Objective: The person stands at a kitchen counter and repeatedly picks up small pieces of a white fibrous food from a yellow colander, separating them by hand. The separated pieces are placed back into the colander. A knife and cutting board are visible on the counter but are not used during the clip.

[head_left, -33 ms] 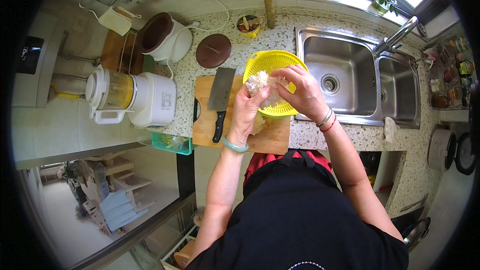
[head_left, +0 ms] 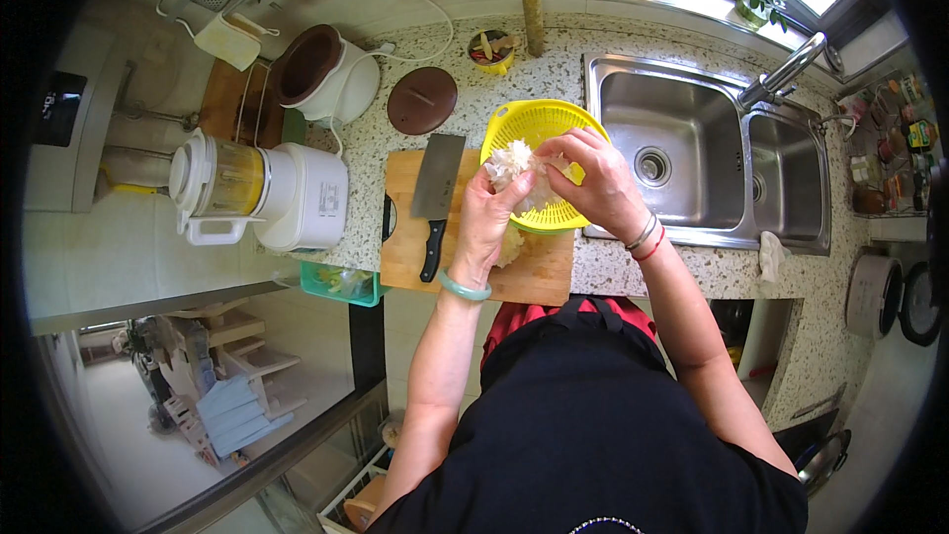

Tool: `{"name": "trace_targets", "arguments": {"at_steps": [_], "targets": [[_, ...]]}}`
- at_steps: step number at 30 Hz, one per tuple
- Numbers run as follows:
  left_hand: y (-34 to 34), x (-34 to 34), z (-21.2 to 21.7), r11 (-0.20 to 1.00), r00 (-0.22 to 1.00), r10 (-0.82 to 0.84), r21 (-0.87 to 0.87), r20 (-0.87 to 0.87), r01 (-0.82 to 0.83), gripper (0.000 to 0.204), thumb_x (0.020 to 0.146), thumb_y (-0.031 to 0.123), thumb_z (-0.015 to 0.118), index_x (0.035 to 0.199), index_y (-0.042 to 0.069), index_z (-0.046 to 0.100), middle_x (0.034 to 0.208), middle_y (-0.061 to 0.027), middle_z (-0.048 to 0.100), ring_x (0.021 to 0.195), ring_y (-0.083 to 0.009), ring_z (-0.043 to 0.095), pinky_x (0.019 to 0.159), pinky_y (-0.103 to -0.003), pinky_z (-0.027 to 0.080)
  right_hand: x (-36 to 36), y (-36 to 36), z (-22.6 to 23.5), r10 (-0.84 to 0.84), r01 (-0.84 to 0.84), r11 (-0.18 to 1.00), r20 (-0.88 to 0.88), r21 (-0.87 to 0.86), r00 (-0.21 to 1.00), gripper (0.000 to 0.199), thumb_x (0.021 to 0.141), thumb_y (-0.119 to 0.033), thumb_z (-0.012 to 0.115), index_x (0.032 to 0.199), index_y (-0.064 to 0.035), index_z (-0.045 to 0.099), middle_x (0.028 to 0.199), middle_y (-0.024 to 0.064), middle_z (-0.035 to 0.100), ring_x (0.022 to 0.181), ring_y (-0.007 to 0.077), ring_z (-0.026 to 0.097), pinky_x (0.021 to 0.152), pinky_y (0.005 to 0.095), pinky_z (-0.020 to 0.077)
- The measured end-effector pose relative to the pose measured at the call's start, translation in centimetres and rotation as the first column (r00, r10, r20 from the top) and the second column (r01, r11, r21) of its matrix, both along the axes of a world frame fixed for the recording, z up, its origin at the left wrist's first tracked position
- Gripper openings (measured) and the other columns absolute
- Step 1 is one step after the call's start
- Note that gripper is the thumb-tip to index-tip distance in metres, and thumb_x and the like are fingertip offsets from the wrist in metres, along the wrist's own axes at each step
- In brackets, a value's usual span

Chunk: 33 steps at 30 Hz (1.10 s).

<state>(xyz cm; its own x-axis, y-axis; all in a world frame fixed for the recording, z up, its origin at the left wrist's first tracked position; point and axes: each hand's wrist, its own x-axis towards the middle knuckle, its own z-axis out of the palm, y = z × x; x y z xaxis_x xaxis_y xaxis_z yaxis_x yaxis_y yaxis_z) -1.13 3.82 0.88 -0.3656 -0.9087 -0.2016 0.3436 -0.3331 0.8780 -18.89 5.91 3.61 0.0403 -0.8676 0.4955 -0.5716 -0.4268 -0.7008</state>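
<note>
My left hand (head_left: 482,222) is closed around a frilly, pale clump of white fungus (head_left: 511,162), holding it over the near left part of a yellow colander (head_left: 504,122). Against the clump's right side, the fingertips of my right hand (head_left: 600,183) pinch its thin edge. More translucent pieces show in the colander beneath my hands, partly hidden. Left of my left hand a cleaver (head_left: 439,183) with a black handle lies on a wooden cutting board (head_left: 534,277). Another pale piece (head_left: 511,245) rests on the board beside my left wrist.
To the right is a double steel sink (head_left: 672,119) with a faucet (head_left: 786,69). A white blender (head_left: 301,196), a white pot (head_left: 346,79) and a brown lid (head_left: 422,101) stand at left. A small yellow cup (head_left: 494,61) holds scraps. A green bin (head_left: 341,285) hangs below the counter edge.
</note>
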Motion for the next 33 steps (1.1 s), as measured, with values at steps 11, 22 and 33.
{"name": "trace_targets", "arguments": {"at_steps": [11,22,33], "targets": [[-0.1,-0.1,0.7,0.999,0.999,0.026,-0.020,0.037,-0.025,0.035,0.085,0.008,0.074,0.118,0.004,0.061,0.107,-0.0016,0.067,0.094,-0.0090,0.063,0.086,-0.026,0.050,0.2,-0.2,-0.8,-0.051,0.051,0.999,0.007,-0.009,0.999,0.012,0.079,-0.002,0.067,0.090,-0.0031,0.063,0.082,0.0117,0.062,0.078,0.0297,0.062,0.069,0.0369,0.0518],[-0.2,-0.3,0.9,1.000,0.999,0.010,-0.020,0.042,-0.009,0.035,0.085,0.010,0.074,0.117,0.004,0.062,0.106,-0.0017,0.068,0.092,-0.0092,0.063,0.084,-0.025,0.050,0.3,-0.4,-1.9,-0.109,0.106,0.994,0.067,0.036,0.992,0.009,0.080,0.001,0.066,0.088,-0.0007,0.063,0.077,0.0103,0.063,0.067,0.0217,0.064,0.062,0.0302,0.0531],[-0.3,0.1,0.7,1.000,1.000,-0.012,0.012,0.020,0.012,0.039,0.086,0.008,0.071,0.122,0.003,0.057,0.113,-0.0048,0.065,0.101,-0.0128,0.062,0.091,-0.029,0.049,-0.1,-0.7,-2.3,-0.135,0.100,0.983,0.238,0.156,0.962,0.013,0.085,-0.001,0.060,0.096,-0.0009,0.066,0.081,0.0124,0.065,0.070,0.0257,0.063,0.065,0.0320,0.0510]]}}
